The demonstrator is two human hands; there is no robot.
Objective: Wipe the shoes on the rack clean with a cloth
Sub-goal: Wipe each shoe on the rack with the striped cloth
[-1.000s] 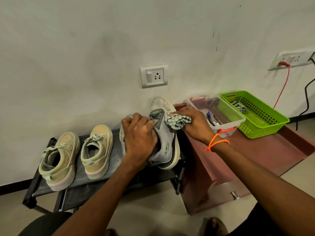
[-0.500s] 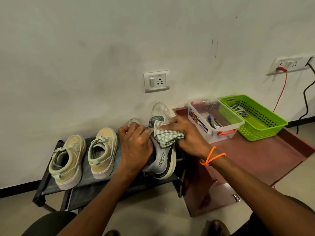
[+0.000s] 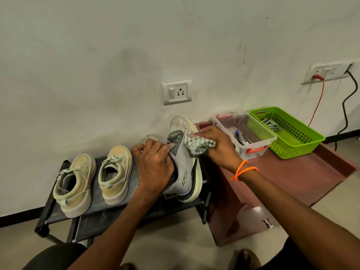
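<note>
Both hands on grey shoe (image 3: 184,168) at right end of rack (image 3: 116,209): left hand (image 3: 153,164) gripping its near side, right hand (image 3: 218,149) clutching checked cloth (image 3: 198,146) against upper.

My cloth (image 3: 198,146) is soft checked fabric against the grey sneaker (image 3: 183,168), smooth matt mesh with a rubbery sole. The tan shoes (image 3: 115,172) look like rough canvas. The rack (image 3: 134,209) is matt black fabric.
</note>
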